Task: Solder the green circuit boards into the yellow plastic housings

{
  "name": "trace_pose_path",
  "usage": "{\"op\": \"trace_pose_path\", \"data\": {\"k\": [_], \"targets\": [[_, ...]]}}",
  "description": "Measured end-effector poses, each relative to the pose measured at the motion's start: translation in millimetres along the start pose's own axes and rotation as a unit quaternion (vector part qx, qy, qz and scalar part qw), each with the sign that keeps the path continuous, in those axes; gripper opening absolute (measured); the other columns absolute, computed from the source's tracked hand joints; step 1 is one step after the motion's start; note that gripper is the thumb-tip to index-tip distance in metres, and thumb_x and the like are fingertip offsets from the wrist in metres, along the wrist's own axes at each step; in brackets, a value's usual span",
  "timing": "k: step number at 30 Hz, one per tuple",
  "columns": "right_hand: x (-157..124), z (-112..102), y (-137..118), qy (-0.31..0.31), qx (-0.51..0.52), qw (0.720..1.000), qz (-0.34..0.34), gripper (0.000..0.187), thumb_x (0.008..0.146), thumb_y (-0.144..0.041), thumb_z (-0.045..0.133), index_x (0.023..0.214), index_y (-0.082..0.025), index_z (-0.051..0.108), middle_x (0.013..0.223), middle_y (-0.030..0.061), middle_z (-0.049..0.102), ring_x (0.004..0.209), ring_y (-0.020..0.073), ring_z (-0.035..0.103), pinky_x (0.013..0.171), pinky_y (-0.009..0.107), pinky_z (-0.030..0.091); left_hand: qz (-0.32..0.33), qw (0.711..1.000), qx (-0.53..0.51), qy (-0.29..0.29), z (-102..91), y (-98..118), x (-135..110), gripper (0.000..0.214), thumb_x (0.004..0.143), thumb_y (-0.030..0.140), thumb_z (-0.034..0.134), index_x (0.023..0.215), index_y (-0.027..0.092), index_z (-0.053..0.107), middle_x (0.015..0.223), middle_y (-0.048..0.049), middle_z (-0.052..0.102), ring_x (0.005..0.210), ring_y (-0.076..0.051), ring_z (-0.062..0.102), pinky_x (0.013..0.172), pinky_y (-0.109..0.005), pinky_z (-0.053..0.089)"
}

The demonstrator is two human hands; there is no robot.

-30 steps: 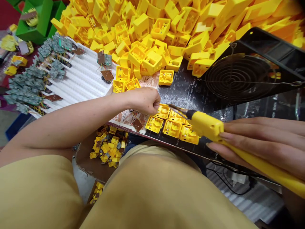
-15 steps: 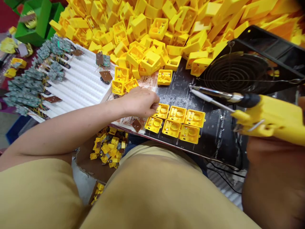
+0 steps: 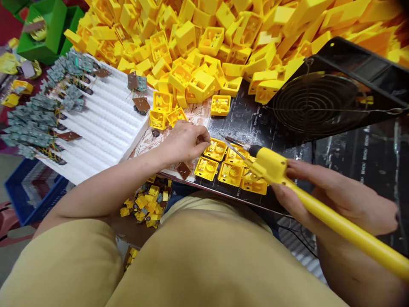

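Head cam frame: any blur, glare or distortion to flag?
Head view: wide-angle stretch toward the edges, with the yellow plastic housings smeared and soft at top right; the yellow-handled soldering tool looks fairly sharp; light is even, with patchy glare on the black bench mat.

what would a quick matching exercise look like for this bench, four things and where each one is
Things:
1. yellow-handled soldering iron
2. square yellow plastic housings
3. grey-green circuit boards
4. black fan with a round wire guard

Places:
A. on a white ribbed foam sheet
B. tilted, beyond the mat
C. in the right hand
D. on a black bench mat

Pairs: 1-C, 2-D, 3-A, 4-B
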State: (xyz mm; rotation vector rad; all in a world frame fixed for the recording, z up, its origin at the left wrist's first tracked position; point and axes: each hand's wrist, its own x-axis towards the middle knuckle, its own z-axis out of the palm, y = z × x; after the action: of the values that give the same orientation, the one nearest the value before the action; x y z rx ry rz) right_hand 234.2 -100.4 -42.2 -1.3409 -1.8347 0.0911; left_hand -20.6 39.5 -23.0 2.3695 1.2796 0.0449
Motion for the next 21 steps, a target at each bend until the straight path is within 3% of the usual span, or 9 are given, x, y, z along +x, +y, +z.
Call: {"op": "trace_pose_path", "data": {"k": [3,6,10,16,21], "targets": [[2,2,3,-0.026,0.021,0.993,-0.110,0.020,0.094,-0.029,0.072,0.111,-0.021,0.065,0.086,0.0017,0.075,0.069,0.0146,0.072,0.059,0.020,0.059,-0.007,1.000,0.020,-0.013,-4.3,5,4,0.019,0.086,0.024,0.062,0.092,0.016,0.078,0.084,-0.0050,0.077,0.084,-0.020,0.070,0.090,-0.035,0.050],[4,5,5,-0.037,0.045,0.991,-0.118,0.018,0.092,-0.022,0.074,0.105,-0.023,0.062,0.081,-0.0018,0.073,0.073,0.0132,0.072,0.069,0.019,0.062,-0.012,0.998,0.058,-0.030,-7.8,11,9,0.022,0.086,0.023,0.061,0.095,0.016,0.079,0.084,-0.0059,0.077,0.085,-0.022,0.071,0.089,-0.036,0.051],[4,4,-1,-0.086,0.039,0.991,-0.096,0.003,0.096,-0.020,0.067,0.098,-0.021,0.064,0.083,0.0013,0.073,0.078,0.0141,0.072,0.078,0.023,0.063,0.008,0.991,0.124,-0.049,-10.9,18,14,0.024,0.086,0.022,0.058,0.095,0.017,0.079,0.087,-0.0071,0.078,0.094,-0.026,0.072,0.098,-0.043,0.050],[20,2,-10,-0.081,0.010,0.979,-0.189,0.018,0.087,-0.016,0.079,0.096,-0.016,0.063,0.081,0.0051,0.072,0.070,0.0153,0.070,0.068,0.025,0.062,0.030,0.986,0.144,-0.076,-14.0,21,20,0.026,0.085,0.018,0.054,0.093,0.017,0.079,0.085,-0.0086,0.077,0.095,-0.027,0.072,0.093,-0.043,0.051],[28,-8,-13,-0.100,0.000,0.972,-0.211,0.020,0.086,-0.017,0.080,0.096,-0.016,0.063,0.083,0.0052,0.073,0.073,0.0150,0.070,0.071,0.026,0.062,0.039,0.981,0.170,-0.079,-13.9,22,22,0.027,0.084,0.018,0.053,0.091,0.018,0.079,0.083,-0.0094,0.077,0.092,-0.028,0.072,0.083,-0.039,0.051]]}}
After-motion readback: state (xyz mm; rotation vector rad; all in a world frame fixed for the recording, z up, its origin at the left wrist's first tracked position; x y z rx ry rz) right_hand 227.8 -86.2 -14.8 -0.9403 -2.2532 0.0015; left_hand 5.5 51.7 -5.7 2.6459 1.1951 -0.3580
